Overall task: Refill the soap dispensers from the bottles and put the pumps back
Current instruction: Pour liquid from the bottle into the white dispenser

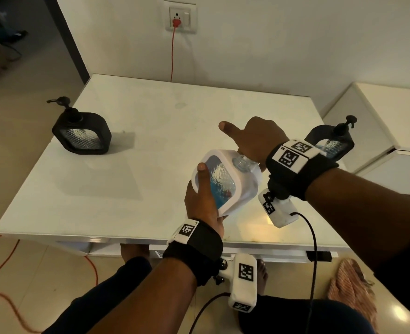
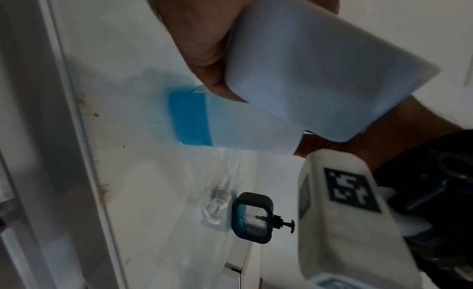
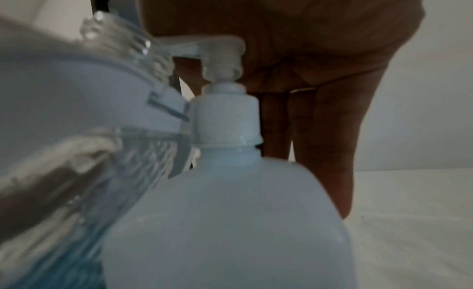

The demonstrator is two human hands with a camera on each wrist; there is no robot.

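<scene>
My left hand (image 1: pixel 200 189) grips a white soap dispenser (image 1: pixel 225 184) and holds it tilted above the table, thumb across its window. Its clear threaded neck (image 3: pixel 122 40) is open, and blue liquid shows in the lower part. That neck sits right beside the spout of a white refill bottle (image 3: pixel 230 222), which stands upright with blue liquid at its base (image 2: pixel 189 119). My right hand (image 1: pixel 254 138) rests palm-down on the bottle's pump head (image 3: pixel 222 50), fingers (image 3: pixel 330 151) hanging straight, thumb stuck out. In the head view the bottle is hidden under that hand.
Two black dispensers with pumps on stand on the white table (image 1: pixel 151 116): one far left (image 1: pixel 82 132), one far right (image 1: pixel 331 141). A loose white pump (image 2: pixel 217 208) lies on the table beside the right one. A red cord (image 1: pixel 172 56) runs down the wall. A white cabinet (image 1: pixel 379 116) stands at right.
</scene>
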